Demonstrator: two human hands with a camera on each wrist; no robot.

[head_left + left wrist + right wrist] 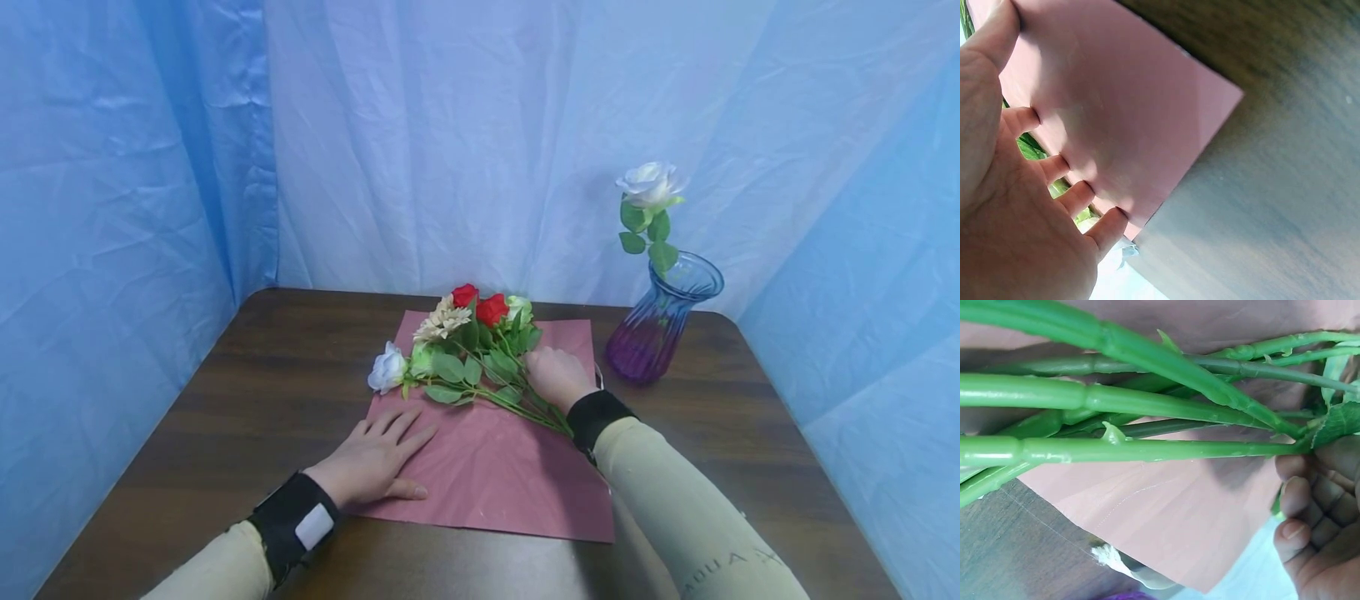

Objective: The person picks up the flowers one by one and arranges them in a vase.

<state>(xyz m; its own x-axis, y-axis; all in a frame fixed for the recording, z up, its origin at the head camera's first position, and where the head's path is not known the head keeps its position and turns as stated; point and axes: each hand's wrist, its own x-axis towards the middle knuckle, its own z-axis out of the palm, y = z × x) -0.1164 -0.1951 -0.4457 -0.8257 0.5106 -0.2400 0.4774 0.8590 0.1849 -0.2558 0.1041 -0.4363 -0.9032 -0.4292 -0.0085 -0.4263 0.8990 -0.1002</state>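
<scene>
On a sheet of pink wrapping paper (525, 492) lies a bunch of flowers: red roses (492, 310), a cream flower (442, 320), a pale blue-white rose (387, 367) and whitish-green blooms. Their green stems (1166, 450) run toward the lower right. My left hand (378, 457) rests on the paper's left side, fingers spread, fingertips pressing the sheet in the left wrist view. My right hand (555, 377) is at the stems, just below the leaves. In the right wrist view its curled fingers (1294, 494) pinch a stem beside a leaf, the grip partly hidden.
A blue-to-purple glass vase (656, 329) stands tilted-looking at the back right of the dark wooden table (247, 400), holding one white rose (648, 184). A white ribbon (1129, 565) shows at the paper's right edge. Blue curtains (420, 142) hang behind and at both sides.
</scene>
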